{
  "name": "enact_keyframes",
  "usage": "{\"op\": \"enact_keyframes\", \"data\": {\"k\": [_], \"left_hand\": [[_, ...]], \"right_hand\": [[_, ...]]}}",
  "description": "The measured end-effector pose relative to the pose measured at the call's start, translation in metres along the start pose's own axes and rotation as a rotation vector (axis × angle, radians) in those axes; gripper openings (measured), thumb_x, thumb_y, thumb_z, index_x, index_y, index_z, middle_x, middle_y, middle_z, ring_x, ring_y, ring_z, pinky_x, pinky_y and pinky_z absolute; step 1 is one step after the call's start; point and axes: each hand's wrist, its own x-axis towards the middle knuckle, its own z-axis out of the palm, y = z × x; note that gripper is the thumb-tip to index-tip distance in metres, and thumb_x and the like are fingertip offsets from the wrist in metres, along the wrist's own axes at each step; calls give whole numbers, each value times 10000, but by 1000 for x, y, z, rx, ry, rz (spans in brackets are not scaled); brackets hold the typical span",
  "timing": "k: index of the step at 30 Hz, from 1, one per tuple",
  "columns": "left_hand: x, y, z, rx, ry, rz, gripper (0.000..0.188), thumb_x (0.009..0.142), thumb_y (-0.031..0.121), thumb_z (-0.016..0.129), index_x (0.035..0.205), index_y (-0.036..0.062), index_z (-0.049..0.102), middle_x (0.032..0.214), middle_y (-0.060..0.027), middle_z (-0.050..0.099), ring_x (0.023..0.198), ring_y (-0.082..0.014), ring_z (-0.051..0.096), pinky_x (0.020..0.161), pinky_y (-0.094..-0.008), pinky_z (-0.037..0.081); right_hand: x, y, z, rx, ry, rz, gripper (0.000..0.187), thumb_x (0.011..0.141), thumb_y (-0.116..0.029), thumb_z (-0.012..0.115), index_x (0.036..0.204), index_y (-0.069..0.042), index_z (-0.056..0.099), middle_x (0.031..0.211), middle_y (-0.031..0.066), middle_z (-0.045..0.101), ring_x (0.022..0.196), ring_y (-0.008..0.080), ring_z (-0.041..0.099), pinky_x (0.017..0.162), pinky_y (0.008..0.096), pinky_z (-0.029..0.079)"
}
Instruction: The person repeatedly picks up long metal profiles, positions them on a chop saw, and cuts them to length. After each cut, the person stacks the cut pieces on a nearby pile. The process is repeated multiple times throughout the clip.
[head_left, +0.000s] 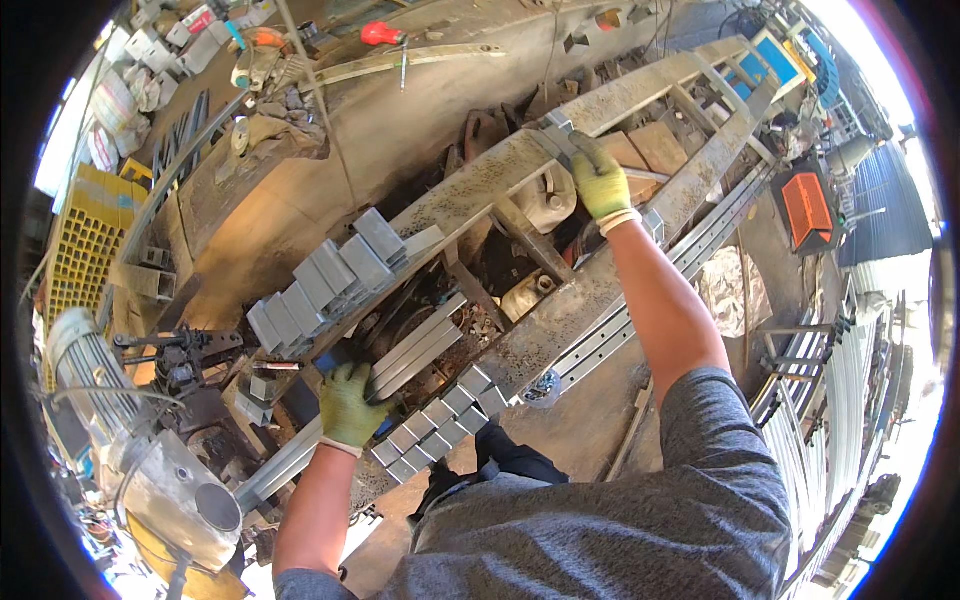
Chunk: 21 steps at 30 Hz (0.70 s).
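Both my hands wear yellow-green gloves. My right hand (602, 182) reaches to the far rail of a rusty steel frame (465, 190). Its fingers close on a short grey metal piece (556, 138) lying on that rail; the grip is partly hidden. My left hand (349, 408) is at the frame's near left end, thumb apart from the fingers, beside the ends of several long, thin metal bars (420, 346). Short cut square tubes (335, 275) are piled along the far rail. More short tubes (437, 428) stand in rows on the near rail, close to my body.
Long perforated steel strips (600, 345) run along the near side. At left are a machine with a rounded metal housing (185, 495) and stacked yellow tubes (95, 235). A red-handled tool (382, 35) lies beyond the frame. An orange-and-black box (806, 208) stands at right.
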Motion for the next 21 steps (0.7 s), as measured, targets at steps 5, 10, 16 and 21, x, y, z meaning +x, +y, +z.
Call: {"op": "enact_keyframes", "data": {"k": [5,10,16,21], "left_hand": [[59,54,13,7,-113,3,770,733,403,1145,1358,56,861,1368,-163,806,1359,-438,750,1112,-602,636],[133,117,36,-3,-120,111,698,781,494,1141,1253,68,854,1297,-178,824,1166,-429,824,993,-552,690],[198,191,75,39,-32,152,735,772,523,1135,1271,68,843,1292,-199,806,1194,-457,803,1012,-588,669],[227,216,89,28,-47,200,876,824,541,1114,1484,71,782,1416,-216,792,1262,-483,794,1078,-604,665]], "right_hand": [[-105,-32,-45,26,0,456,318,1216,-109,738,1482,-43,898,1396,140,918,1279,205,842,1144,377,640],[-163,-19,-42,-113,57,169,255,1232,-41,715,1419,-12,885,1320,63,897,1124,163,806,1064,342,638],[-161,-20,-41,-95,96,287,244,1191,-70,741,1388,-50,884,1324,147,906,1217,306,862,1111,416,658],[-160,-25,-40,-99,122,213,234,1176,-71,760,1371,-61,888,1338,167,903,1247,345,860,1134,439,659]]}}
